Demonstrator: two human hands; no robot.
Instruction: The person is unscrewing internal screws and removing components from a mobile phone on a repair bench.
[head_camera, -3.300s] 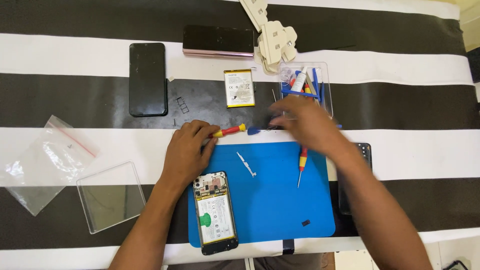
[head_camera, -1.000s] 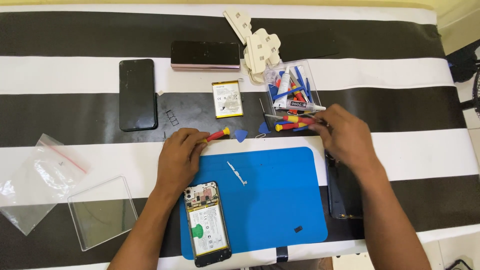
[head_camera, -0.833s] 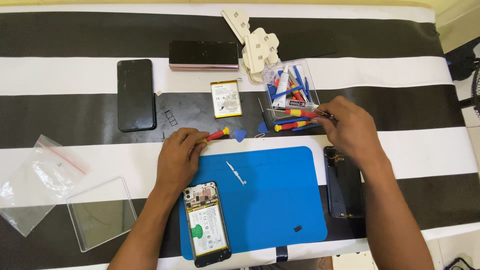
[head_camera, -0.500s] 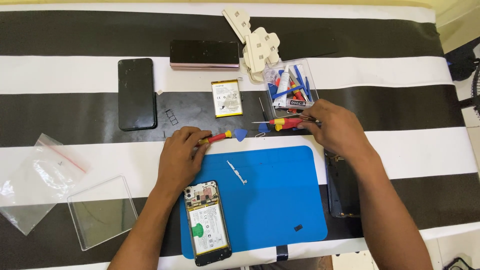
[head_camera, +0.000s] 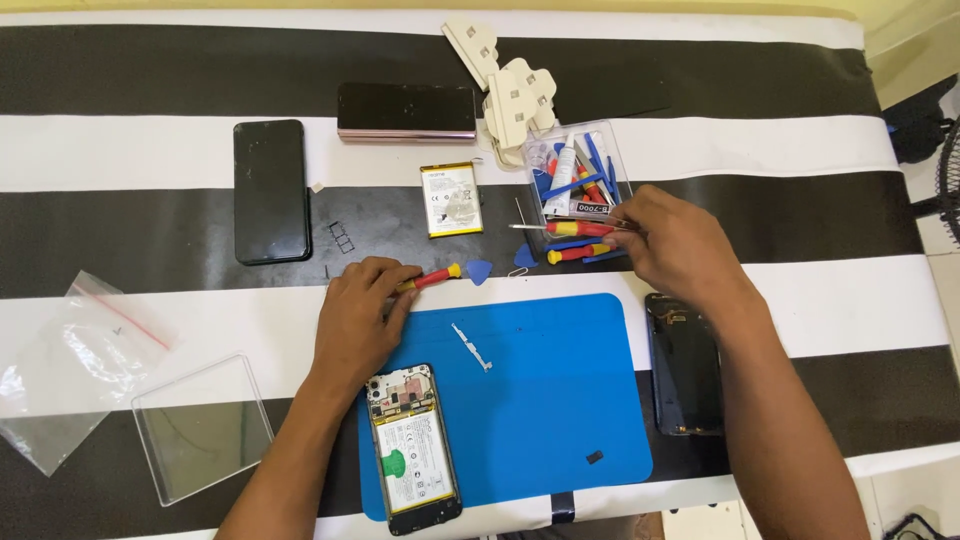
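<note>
My left hand lies palm down at the top left corner of the blue mat, fingers curled over the handle end of a red and yellow screwdriver. My right hand is beside a clear tool box and pinches thin metal tweezers that point left. Two red and yellow screwdrivers lie just under them. An opened phone with its insides showing rests on the mat's left edge. A small metal strip lies on the mat.
A phone back cover lies right of the mat. A battery, a black phone, a dark slab, white plastic pieces, blue picks, a clear case and a plastic bag lie around on the striped table.
My right hand moved from the mat up to the tool box, set a screwdriver down there, and now pinches the tweezers. My left hand stayed on its screwdriver.
</note>
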